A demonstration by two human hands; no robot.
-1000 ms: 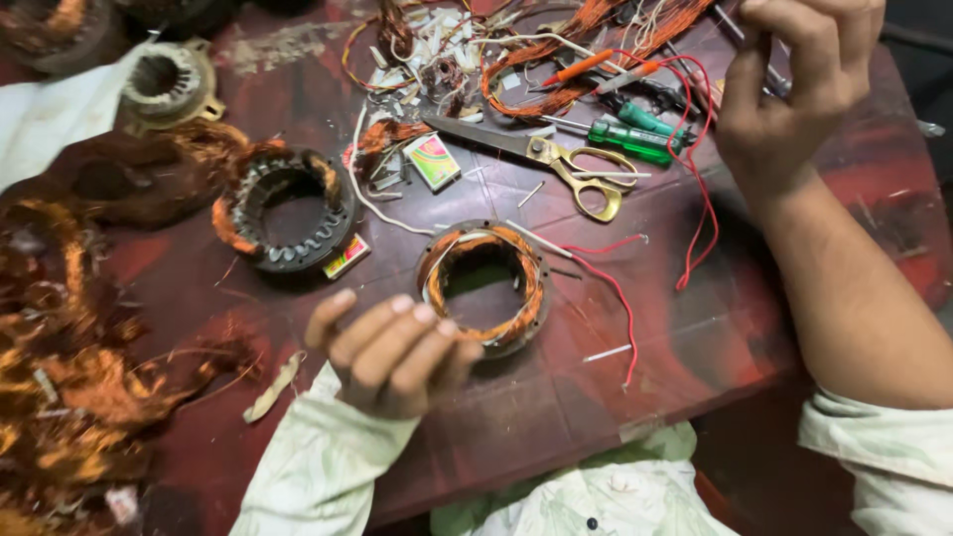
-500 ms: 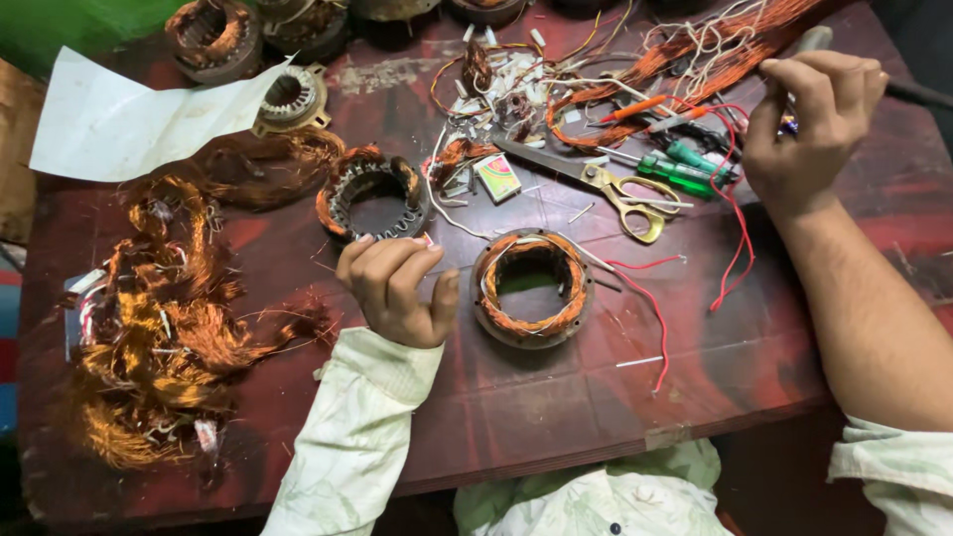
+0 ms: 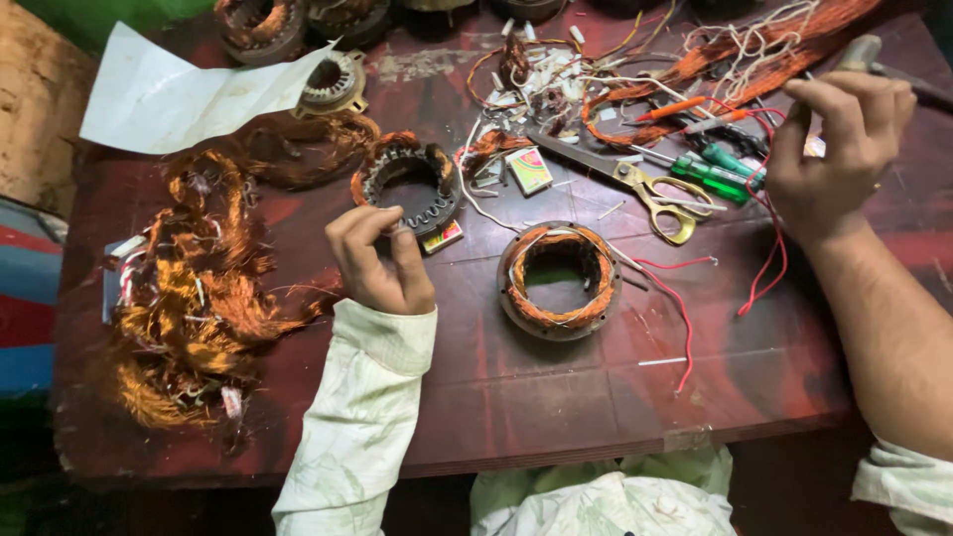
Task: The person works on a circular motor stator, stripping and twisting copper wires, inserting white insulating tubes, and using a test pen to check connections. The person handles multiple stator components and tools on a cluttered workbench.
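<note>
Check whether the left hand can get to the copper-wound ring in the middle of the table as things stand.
Probably yes. The left hand is curled, holding nothing I can see, just beside the ring, with only bare table between them. The right hand is busy up by the wires.

Centre of frame: stator (image 3: pixel 559 279) on table (image 3: pixel 556 397). Left hand (image 3: pixel 377 260) just left of it, at lower edge of second stator (image 3: pixel 407 185). Wire heap (image 3: pixel 189 298) at far left, paper (image 3: pixel 169 94) at upper left, small core (image 3: pixel 333 83) at its right edge. Scissors (image 3: pixel 635 179) above and right of centre stator, screwdrivers (image 3: pixel 715 169) right of them. Right hand (image 3: pixel 834 149) at upper right, holding tool (image 3: pixel 874 60). Wire tangle (image 3: pixel 754 50) along top right.
</note>
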